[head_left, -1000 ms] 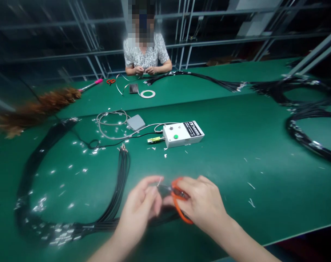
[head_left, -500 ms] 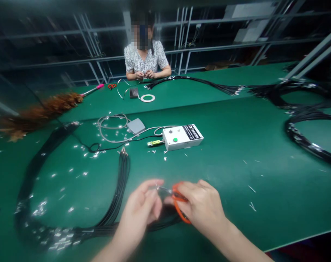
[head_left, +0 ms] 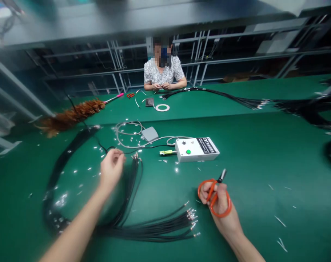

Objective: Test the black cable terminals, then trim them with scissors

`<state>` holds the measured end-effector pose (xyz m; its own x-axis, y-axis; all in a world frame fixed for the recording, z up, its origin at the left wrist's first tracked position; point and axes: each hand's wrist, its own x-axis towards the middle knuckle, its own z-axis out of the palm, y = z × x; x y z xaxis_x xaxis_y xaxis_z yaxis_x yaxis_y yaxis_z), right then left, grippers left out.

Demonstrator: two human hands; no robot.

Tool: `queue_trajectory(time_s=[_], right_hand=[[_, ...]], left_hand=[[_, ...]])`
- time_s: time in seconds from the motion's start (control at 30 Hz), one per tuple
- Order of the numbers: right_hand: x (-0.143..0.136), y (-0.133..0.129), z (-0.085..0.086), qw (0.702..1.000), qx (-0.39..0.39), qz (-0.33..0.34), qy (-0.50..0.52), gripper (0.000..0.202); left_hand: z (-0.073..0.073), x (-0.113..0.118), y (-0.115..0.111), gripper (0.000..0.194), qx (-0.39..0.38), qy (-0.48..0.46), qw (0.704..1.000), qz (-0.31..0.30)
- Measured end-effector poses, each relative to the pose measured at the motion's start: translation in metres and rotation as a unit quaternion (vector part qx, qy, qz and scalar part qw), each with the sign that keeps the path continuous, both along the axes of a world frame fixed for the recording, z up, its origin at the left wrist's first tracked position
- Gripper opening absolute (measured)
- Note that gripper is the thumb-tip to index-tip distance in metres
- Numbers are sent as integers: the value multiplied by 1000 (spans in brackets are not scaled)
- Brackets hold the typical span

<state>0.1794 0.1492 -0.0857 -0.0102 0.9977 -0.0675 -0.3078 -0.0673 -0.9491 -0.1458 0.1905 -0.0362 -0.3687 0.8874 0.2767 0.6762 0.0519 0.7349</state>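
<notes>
Orange-handled scissors are held in my right hand, their blades pointing up and away. My left hand is at the left, beside the upright ends of a black cable bundle; its thumb and fingers are pinched together, and what is between them I cannot make out. Another group of black cables with metal-tipped ends fans out toward the right, between my forearms. A white box with a green button lies beyond my hands, a yellow-green piece at its left end.
A grey pedal with a looped cable lies behind the box. Across the green table sits a person near a white ring. A brown duster lies at the back left, black cables at the back right.
My hands have moved apart: the left forward and left to the upright cable ends, the right to the right with the scissors. The cable ends between them now show. The view has shifted.
</notes>
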Motion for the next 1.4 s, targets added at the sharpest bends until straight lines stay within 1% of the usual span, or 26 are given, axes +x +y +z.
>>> queue_trajectory(time_s=[0.07, 0.13, 0.17, 0.23, 0.3, 0.33, 0.4, 0.43, 0.47, 0.5, 0.57, 0.63, 0.7, 0.77, 0.83, 0.9, 0.97, 1.03, 1.07, 1.13, 1.2, 1.23, 1.27, 1.33, 1.37, 1.4], right_hand=[[1, -2, -6, 1000, 6, 0, -7, 49], [1, -2, -8, 1000, 7, -1, -5, 49], [0, -2, -8, 1000, 7, -7, 3, 49], [-1, 0, -7, 999, 8, -29, 26, 50], [-3, 1, -6, 998, 8, -47, 50, 48], [-4, 2, -5, 997, 7, -52, 58, 46], [-6, 2, -3, 996, 5, -55, 68, 43], [-7, 1, -1, 996, 3, -57, 69, 41], [-7, 0, 0, 996, -2, -57, 68, 41], [-8, -2, 1, 996, -8, -56, 62, 41], [-9, -7, 4, 998, -25, -48, 41, 42], [-10, -12, 6, 998, -51, -32, 19, 44], [-14, -16, 7, 997, -78, -26, 9, 46], [-19, -18, 9, 994, -103, -31, 5, 50], [-25, -23, 12, 992, -122, -23, -7, 52], [-30, -31, 13, 990, -140, 12, -33, 51], [-30, -45, 13, 986, -146, 47, -70, 50], [-26, -60, 11, 980, -142, 78, -113, 48], [-22, -67, 10, 976, -138, 101, -136, 47], [-15, -78, 9, 961, -136, 171, -166, 48], [-10, -80, 14, 950, -155, 219, -159, 46], [-9, -78, 18, 952, -163, 216, -144, 43], [-9, -74, 24, 959, -171, 192, -123, 39], [-13, -62, 39, 980, -146, 104, -89, 33], [-17, -56, 47, 987, -129, 71, -68, 32], [-21, -50, 53, 991, -114, 57, -43, 30]], left_hand=[[-16, -20, 10, 6, -16, 67, 997, 42], [-26, -28, 13, 8, -28, 107, 993, 49], [-28, -26, 11, 12, -29, 126, 990, 47], [-26, -14, 3, 23, -20, 158, 987, 24], [-24, 10, -14, 24, -7, 181, 982, -44], [-24, 26, -24, 20, -6, 187, 977, -100], [-28, 59, -49, 12, -17, 188, 954, -233], [-32, 74, -62, 12, -28, 189, 939, -287], [-36, 87, -74, 14, -52, 198, 923, -325], [-39, 97, -85, 16, -72, 201, 916, -340], [-44, 109, -102, 19, -112, 196, 908, -352], [-44, 111, -112, 20, -137, 172, 906, -362], [-39, 108, -118, 18, -147, 125, 907, -374], [-31, 104, -119, 15, -157, 47, 917, -365], [-18, 103, -117, 13, -171, -34, 925, -338], [-3, 105, -112, 12, -175, -91, 926, -322], [12, 108, -105, 14, -159, -132, 920, -333], [22, 111, -98, 18, -145, -177, 910, -345], [24, 113, -95, 21, -146, -200, 905, -345], [24, 116, -90, 27, -165, -254, 892, -336], [21, 119, -87, 29, -196, -305, 872, -330], [19, 120, -87, 29, -211, -326, 860, -330], [18, 121, -87, 29, -226, -342, 850, -331], [17, 123, -87, 30, -250, -359, 837, -329], [18, 124, -88, 30, -259, -364, 833, -327], [18, 125, -89, 30, -265, -367, 831, -323]])
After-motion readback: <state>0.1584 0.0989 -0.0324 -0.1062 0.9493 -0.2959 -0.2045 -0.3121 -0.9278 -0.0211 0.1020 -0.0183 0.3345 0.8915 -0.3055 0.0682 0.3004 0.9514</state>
